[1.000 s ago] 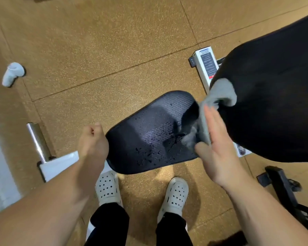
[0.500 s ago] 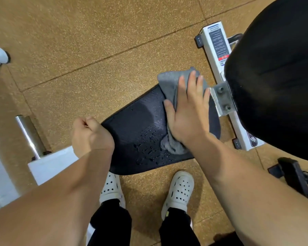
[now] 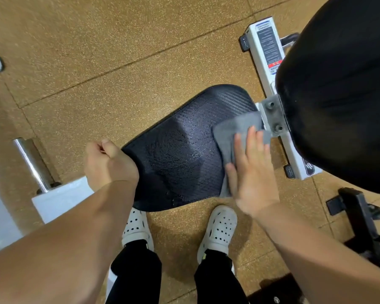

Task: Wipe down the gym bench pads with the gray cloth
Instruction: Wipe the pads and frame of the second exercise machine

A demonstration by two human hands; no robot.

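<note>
We are wiping the seat pad (image 3: 184,150) of a gym bench, standing over it on a speckled cork-coloured floor (image 3: 119,51). Our right hand (image 3: 250,172) is lying flat, fingers (image 3: 253,137) spread, pressing the gray cloth (image 3: 235,128) onto the pad's end nearest the white frame (image 3: 263,53) and its bolted bracket (image 3: 272,115); the cloth is pinned under the palm, not pinched. Our left hand (image 3: 109,165) is closed in a fist at the pad's opposite edge; whether it is gripping the rim or holding something, we cannot tell. Wet streaks and droplets are showing across the textured middle of the pad, so the job looks partly done. To do this step well, we are judging that the palm should stay flat with even pressure, drawing the cloth in overlapping passes across the wet centre toward the left hand and running it around the stitched edge. The large back pad (image 3: 338,95) to the right is waiting its turn; the cloth's corner could snag on the bracket bolts.
</note>
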